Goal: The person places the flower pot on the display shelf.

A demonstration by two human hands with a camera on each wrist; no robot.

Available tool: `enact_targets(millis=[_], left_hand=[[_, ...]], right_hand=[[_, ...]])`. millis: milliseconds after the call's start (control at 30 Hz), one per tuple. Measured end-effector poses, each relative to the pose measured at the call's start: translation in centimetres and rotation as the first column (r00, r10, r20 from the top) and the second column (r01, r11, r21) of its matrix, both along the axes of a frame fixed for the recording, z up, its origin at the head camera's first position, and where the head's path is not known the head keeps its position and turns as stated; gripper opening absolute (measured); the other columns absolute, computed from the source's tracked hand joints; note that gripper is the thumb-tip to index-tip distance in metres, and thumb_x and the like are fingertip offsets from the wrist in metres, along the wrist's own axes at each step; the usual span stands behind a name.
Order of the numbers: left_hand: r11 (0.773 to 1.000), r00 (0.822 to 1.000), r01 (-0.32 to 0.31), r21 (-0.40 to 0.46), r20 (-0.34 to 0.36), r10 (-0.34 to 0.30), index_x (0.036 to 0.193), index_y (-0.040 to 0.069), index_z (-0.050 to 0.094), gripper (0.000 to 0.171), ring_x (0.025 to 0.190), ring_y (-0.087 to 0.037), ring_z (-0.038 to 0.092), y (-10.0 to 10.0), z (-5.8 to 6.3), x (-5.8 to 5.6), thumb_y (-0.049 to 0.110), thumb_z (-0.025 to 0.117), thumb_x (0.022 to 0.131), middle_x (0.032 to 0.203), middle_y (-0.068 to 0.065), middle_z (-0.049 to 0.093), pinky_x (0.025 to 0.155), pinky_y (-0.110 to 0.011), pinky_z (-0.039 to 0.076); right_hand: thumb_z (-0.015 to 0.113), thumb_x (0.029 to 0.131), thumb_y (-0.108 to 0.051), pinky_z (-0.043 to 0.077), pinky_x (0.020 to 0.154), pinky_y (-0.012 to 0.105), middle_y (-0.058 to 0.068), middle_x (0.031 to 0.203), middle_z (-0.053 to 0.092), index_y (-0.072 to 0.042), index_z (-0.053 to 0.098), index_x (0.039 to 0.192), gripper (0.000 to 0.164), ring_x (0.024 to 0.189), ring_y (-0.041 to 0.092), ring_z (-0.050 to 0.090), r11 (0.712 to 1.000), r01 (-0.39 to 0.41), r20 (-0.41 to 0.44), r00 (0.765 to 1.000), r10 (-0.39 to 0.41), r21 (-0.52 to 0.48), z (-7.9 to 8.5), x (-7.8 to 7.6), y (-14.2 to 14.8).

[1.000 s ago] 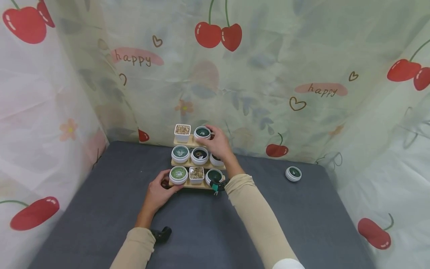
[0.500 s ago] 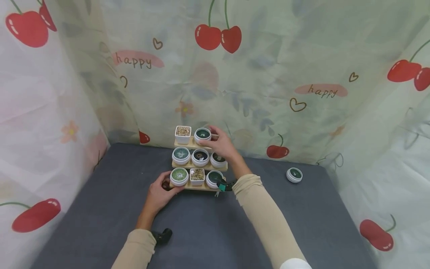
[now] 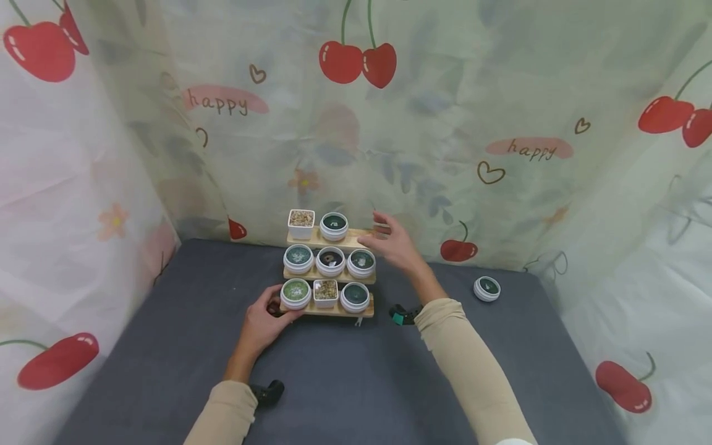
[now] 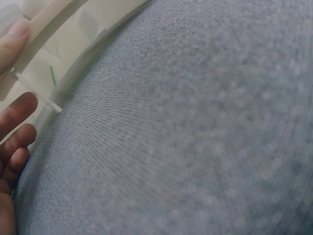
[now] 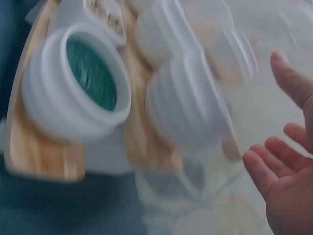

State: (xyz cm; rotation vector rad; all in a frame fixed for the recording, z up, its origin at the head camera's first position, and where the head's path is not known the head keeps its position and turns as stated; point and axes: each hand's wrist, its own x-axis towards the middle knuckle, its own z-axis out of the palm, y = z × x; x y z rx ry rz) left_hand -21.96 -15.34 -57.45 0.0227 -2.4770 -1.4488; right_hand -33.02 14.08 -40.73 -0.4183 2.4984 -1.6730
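Observation:
A three-tiered wooden stand [image 3: 364, 240] carries small white pots. My left hand [image 3: 264, 320] holds the left end of its lowest tier, beside a round pot with a light green top [image 3: 296, 293]. In the left wrist view the thumb [image 4: 12, 44] lies against the pale wooden edge, and a clear strip [image 4: 46, 100] shows beside the fingers. My right hand [image 3: 394, 242] hangs at the right end of the top tier with fingers apart, holding nothing. A dark green round pot [image 3: 334, 226] and a square pot of pebbles [image 3: 301, 224] stand on that tier.
The middle tier bears three round pots, among them a dark-topped pot [image 3: 330, 261]. On the bottom tier are another square pot [image 3: 325, 293] and a green round pot [image 3: 355, 297]. A separate round pot [image 3: 487, 288] sits far right on the grey cloth [image 3: 334, 377]. Printed curtains [image 3: 423, 154] enclose the table.
My right hand has let go of the dark green pot on the top tier and moved right, its fingers spreading. The left hand stays at the stand.

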Motion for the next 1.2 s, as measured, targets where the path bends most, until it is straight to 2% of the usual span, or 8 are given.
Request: enact_targets(millis=[100,267,533,733,933,1200], left_hand=[[1.0,1.0,0.007,0.001,0.013,-0.007,0.135,0.019,0.059,0.073,0.085,-0.014,0.062,0.0,0.1,0.0,0.043,0.091,0.075,0.095,-0.002,0.071,0.076,-0.026,0.049],[1.0,1.0,0.004,0.015,0.017,-0.004,0.137,0.02,0.058,0.074,0.086,-0.016,0.062,-0.2,0.2,-0.2,0.046,0.089,0.076,0.096,-0.003,0.07,0.077,-0.028,0.049],[1.0,1.0,0.003,-0.013,0.025,-0.003,0.136,0.019,0.058,0.075,0.086,-0.015,0.061,0.0,0.0,0.1,0.048,0.09,0.075,0.096,-0.002,0.07,0.077,-0.027,0.049],[1.0,1.0,0.006,-0.004,0.019,-0.006,0.136,0.019,0.058,0.074,0.087,-0.016,0.06,0.2,0.2,0.1,0.046,0.09,0.076,0.096,-0.003,0.069,0.078,-0.028,0.048],[1.0,1.0,0.008,-0.008,0.025,-0.007,0.137,0.019,0.058,0.074,0.086,-0.016,0.06,0.1,0.3,0.1,0.047,0.089,0.076,0.095,-0.003,0.069,0.078,-0.028,0.047],[1.0,0.999,0.005,-0.014,0.038,-0.005,0.138,0.02,0.057,0.076,0.086,-0.016,0.059,0.2,0.1,0.1,0.05,0.089,0.075,0.096,-0.002,0.068,0.077,-0.028,0.047]], right_hand=[[0.077,0.092,-0.025,0.035,0.119,0.054,0.021,0.161,0.035,-0.006,0.034,0.157,0.081,0.148,0.038,0.039,1.0,0.006,-0.027,1.0,-0.005,0.028,-0.4,-0.1,1.6],[0.077,0.092,-0.036,0.032,0.121,0.055,0.015,0.163,0.032,-0.01,0.032,0.159,0.085,0.151,0.036,0.035,0.989,0.026,-0.069,0.997,-0.017,0.143,-1.3,-0.2,4.6],[0.078,0.089,-0.046,0.027,0.124,0.054,0.011,0.165,0.032,-0.014,0.031,0.16,0.091,0.154,0.034,0.031,0.959,0.19,-0.082,0.981,-0.176,0.212,-3.7,1.5,10.0],[0.077,0.087,-0.054,0.036,0.114,0.059,0.016,0.164,0.029,-0.017,0.031,0.161,0.095,0.146,0.042,0.036,0.923,0.285,-0.134,0.957,-0.258,0.258,-5.1,2.9,14.1],[0.08,0.087,-0.048,0.026,0.117,0.066,0.021,0.165,0.027,-0.011,0.028,0.161,0.098,0.152,0.043,0.025,0.897,0.35,-0.173,0.934,-0.313,0.271,-5.9,3.9,17.3],[0.082,0.087,-0.038,0.028,0.117,0.064,0.024,0.164,0.027,-0.006,0.03,0.16,0.096,0.15,0.044,0.027,0.844,0.463,-0.237,0.882,-0.408,0.27,-7.8,4.3,20.8]])
